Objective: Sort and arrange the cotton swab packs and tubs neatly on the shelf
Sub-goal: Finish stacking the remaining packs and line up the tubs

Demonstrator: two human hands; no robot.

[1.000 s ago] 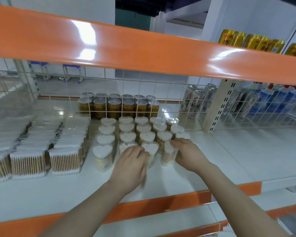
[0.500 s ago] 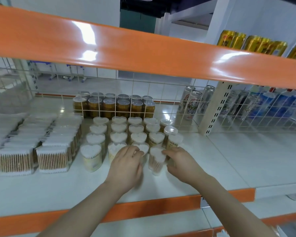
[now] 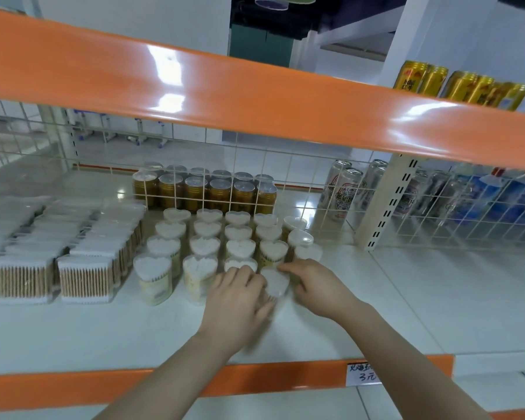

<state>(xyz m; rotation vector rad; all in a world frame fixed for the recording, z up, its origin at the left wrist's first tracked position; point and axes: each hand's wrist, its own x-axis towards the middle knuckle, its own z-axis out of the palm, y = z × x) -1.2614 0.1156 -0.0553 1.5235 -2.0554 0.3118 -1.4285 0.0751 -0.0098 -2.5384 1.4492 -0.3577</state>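
Observation:
Several heart-shaped cotton swab tubs stand in rows on the white shelf. One front tub stands between my hands. My left hand curls round its left side and covers the tub in front of another one. My right hand grips its right side, with a finger reaching over its back edge. Flat packs of wooden cotton swabs lie in rows to the left. Round-lidded tubs stand at the right end of the group.
A wire grid backs the shelf, with gold cans behind it and tall drink cans to the right. An orange shelf beam hangs overhead. A slotted upright post divides the bays. A price tag sits on the front edge.
Both hands slid left with the front tub, bringing it closer to the column of heart tubs; my left hand now touches that tub's left side.

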